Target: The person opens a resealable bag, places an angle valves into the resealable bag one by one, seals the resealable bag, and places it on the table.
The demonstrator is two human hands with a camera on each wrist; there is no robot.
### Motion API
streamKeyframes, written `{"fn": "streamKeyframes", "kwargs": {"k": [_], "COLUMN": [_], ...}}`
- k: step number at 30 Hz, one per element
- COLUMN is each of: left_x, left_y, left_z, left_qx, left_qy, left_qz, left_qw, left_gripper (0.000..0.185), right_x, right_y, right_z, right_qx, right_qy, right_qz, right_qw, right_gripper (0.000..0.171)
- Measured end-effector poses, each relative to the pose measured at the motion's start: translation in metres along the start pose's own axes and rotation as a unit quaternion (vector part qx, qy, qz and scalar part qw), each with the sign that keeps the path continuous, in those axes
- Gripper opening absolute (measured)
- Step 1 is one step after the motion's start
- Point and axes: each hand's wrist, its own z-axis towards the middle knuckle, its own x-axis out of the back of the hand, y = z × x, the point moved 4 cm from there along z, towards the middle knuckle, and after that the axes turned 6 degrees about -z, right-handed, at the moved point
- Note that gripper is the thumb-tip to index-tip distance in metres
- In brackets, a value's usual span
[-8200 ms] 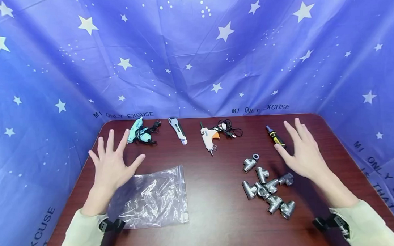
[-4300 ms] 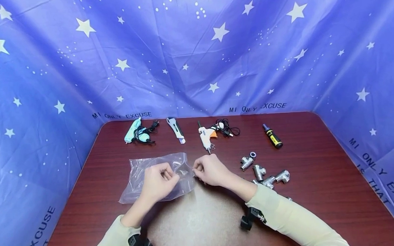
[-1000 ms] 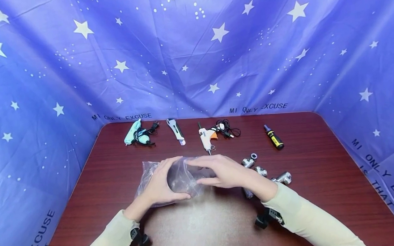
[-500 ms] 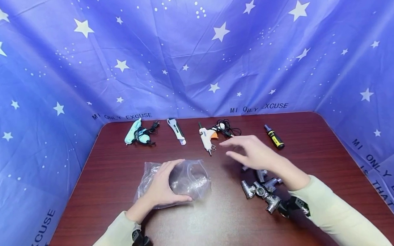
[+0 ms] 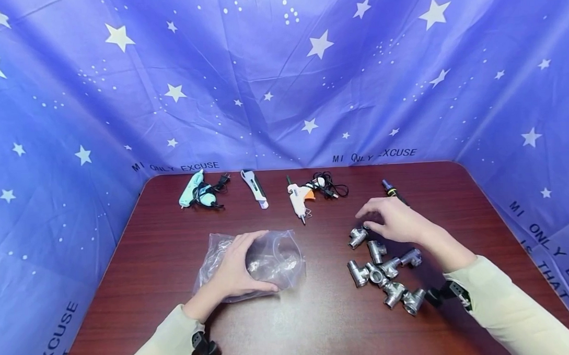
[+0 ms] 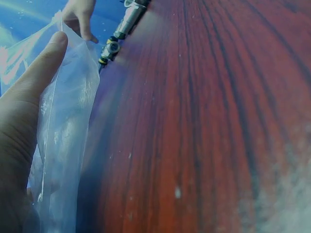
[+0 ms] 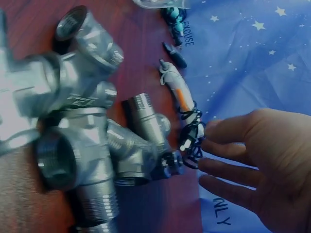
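Loosely curled and holding nothing, right hand hovers just above the farthest metal pipe fitting (its fingertips nearest), while left hand cups the clear plastic bag's open mouth, facing right toward the fittings.

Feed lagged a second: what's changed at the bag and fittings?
The right hand left the plastic bag and swung right, now reaching over the far pipe fitting. The left hand still holds the bag's mouth open. The glue guns are unmoved.
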Motion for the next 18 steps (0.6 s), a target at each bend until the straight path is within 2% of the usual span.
{"fn": "streamKeyframes", "kwargs": {"k": [5, 13, 18], "left_x": [-0.001, -0.002, -0.002], "left_y": [-0.001, 0.0, 0.001], "left_z": [0.0, 0.0, 0.0], "left_qx": [0.005, 0.022, 0.017], "left_qy": [-0.002, -0.014, -0.01], "left_qz": [-0.004, -0.006, -0.005], "left_qw": [1.0, 0.9996, 0.9998], "left_gripper": [0.122, 0.12, 0.119], "right_x": [-0.008, -0.025, -0.034], "right_y": [-0.002, -0.008, -0.009], "right_z": [-0.002, 0.0, 0.003], "right_qx": [0.017, 0.034, 0.047], "right_qy": [-0.028, -0.118, -0.129], "right_qz": [-0.004, -0.002, -0.013], "right_qw": [0.999, 0.992, 0.99], "right_gripper": [0.029, 0.039, 0.037]}}
